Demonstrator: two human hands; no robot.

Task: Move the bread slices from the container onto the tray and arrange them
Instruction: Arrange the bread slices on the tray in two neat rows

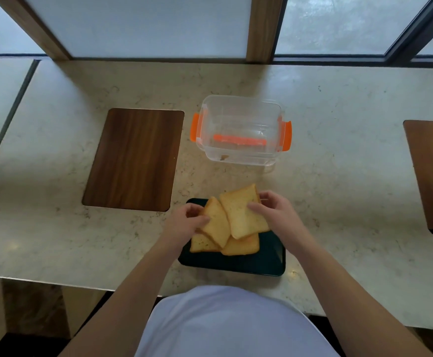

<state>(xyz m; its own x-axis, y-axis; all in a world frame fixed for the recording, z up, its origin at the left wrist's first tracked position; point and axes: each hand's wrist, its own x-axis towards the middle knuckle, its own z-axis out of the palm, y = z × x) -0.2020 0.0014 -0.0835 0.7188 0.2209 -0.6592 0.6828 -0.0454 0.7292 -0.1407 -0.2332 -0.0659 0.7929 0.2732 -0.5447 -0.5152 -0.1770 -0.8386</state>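
Arranging step, viewed from the head. Four bread slices (pixel 232 222) overlapped on dark tray (pixel 261 264); container (pixel 238 130) emptied, beyond on table (pixel 339 176). Left hand (pixel 184 222) and right hand (pixel 274 212) fingers pinched on upper slices. Next: likely spread flat.

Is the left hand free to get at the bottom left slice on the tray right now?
Probably not directly. The left hand holds another slice that overlaps the bottom left slice on the tray; only its near corner shows uncovered.
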